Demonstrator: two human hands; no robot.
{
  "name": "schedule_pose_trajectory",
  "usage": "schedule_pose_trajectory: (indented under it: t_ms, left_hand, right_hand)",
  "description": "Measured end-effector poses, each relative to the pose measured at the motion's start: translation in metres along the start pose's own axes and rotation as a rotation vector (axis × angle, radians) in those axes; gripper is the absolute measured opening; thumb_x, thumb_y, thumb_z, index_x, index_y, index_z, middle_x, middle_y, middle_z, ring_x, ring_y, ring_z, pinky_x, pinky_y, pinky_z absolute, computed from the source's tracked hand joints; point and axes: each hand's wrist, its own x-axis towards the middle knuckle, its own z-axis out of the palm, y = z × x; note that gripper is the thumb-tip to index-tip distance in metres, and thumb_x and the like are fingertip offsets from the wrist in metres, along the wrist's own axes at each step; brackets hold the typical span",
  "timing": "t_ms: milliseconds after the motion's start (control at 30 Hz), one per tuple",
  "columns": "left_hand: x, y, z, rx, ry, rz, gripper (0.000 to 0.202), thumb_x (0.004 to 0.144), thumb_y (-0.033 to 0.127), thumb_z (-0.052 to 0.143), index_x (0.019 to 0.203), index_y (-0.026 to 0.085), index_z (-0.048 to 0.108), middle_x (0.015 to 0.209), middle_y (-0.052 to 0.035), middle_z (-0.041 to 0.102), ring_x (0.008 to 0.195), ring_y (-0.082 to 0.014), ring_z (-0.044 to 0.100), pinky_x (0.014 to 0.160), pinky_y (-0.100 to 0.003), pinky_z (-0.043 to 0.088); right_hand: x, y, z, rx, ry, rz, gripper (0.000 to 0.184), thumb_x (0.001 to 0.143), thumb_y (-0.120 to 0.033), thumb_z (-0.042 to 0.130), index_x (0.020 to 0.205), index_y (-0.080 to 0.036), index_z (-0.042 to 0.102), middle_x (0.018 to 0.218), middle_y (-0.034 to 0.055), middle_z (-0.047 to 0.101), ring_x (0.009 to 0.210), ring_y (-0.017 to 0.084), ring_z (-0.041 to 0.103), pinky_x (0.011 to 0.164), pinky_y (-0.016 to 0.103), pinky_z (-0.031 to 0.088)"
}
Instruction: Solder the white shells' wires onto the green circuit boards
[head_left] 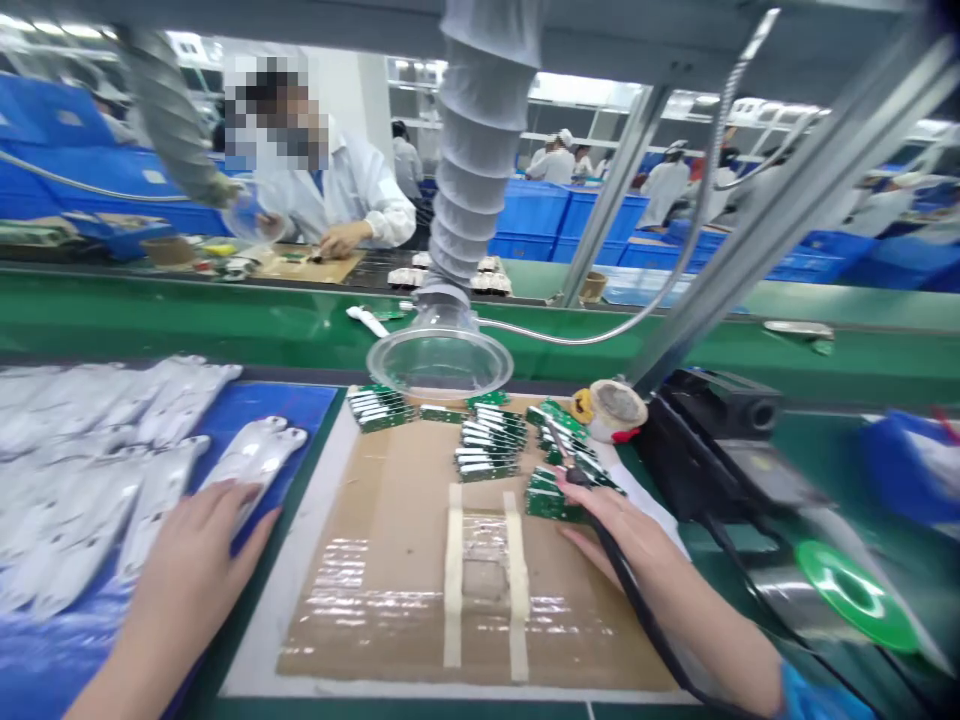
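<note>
L hand [204, 535], ctr-left of frame, has fingers spread w/ tips on a white shell [264, 450], can't tell if gripped; R hand [628, 518], right of ctr, has fingers closed round a soldering iron [577, 476], tip pointing up-left by green PCBs [491, 440] in rows, approx mid-frame. PCBs lie on upper part of brown cardboard [360, 570], more shells far left on blue sheet [306, 405], green-rimmed spool [855, 595] lower right, co-worker [364, 190] upper left.

Electronics factory — circuit boards [491, 440], ribbed duct [480, 140], white-coated workers [364, 180].
</note>
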Motion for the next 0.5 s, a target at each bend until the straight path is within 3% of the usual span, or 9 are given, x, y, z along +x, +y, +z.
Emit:
schedule_pose_trajectory:
  t_ms: [67, 200, 300, 367, 500]
  left_hand:
    - [0.005, 0.000, 0.001, 0.036, 0.041, 0.020, 0.025, 0.110, 0.042, 0.052, 0.107, 0.021, 0.067, 0.105, -0.0137, 0.078, 0.108, -0.0397, 0.075, 0.099, -0.056, 0.062]
    - [0.007, 0.022, -0.012, 0.011, 0.137, 0.012, 0.020, 0.114, 0.032, 0.052, 0.117, 0.020, 0.067, 0.118, -0.0136, 0.077, 0.115, -0.0308, 0.077, 0.105, -0.044, 0.063]
    - [-0.011, 0.065, -0.024, -0.102, 0.137, 0.039, 0.017, 0.115, 0.027, 0.056, 0.127, 0.022, 0.067, 0.124, -0.0106, 0.076, 0.115, -0.0246, 0.077, 0.107, -0.036, 0.063]
    - [-0.031, 0.100, -0.028, -0.175, 0.097, 0.149, 0.021, 0.115, 0.021, 0.057, 0.133, 0.021, 0.068, 0.126, -0.0097, 0.077, 0.119, -0.0223, 0.077, 0.115, -0.032, 0.060]
    - [-0.060, 0.151, -0.030, -0.296, -0.022, 0.331, 0.031, 0.112, 0.013, 0.058, 0.142, 0.018, 0.068, 0.134, -0.0098, 0.078, 0.129, -0.0186, 0.075, 0.117, -0.023, 0.058]
  right_hand:
    - [0.002, 0.001, 0.003, -0.043, 0.024, -0.007, 0.057, 0.108, -0.017, 0.061, 0.162, -0.036, 0.055, 0.149, 0.0092, 0.077, 0.123, 0.030, 0.083, 0.102, 0.046, 0.074]
    - [0.004, -0.001, 0.000, -0.040, 0.050, 0.049, 0.051, 0.107, -0.020, 0.064, 0.155, -0.036, 0.063, 0.135, 0.0067, 0.082, 0.109, 0.029, 0.086, 0.095, 0.043, 0.075]
    - [0.001, -0.006, -0.004, -0.032, 0.080, 0.104, 0.041, 0.106, -0.026, 0.068, 0.146, -0.035, 0.070, 0.115, 0.0047, 0.084, 0.093, 0.026, 0.085, 0.082, 0.038, 0.075]
    - [-0.002, -0.010, -0.008, -0.032, 0.070, 0.174, 0.037, 0.107, -0.028, 0.067, 0.144, -0.032, 0.072, 0.102, 0.0036, 0.082, 0.081, 0.024, 0.083, 0.075, 0.036, 0.073]
    - [-0.008, -0.034, -0.018, 0.040, 0.094, 0.292, 0.038, 0.106, -0.030, 0.071, 0.144, -0.028, 0.070, 0.097, 0.0039, 0.082, 0.075, 0.020, 0.080, 0.077, 0.033, 0.075]
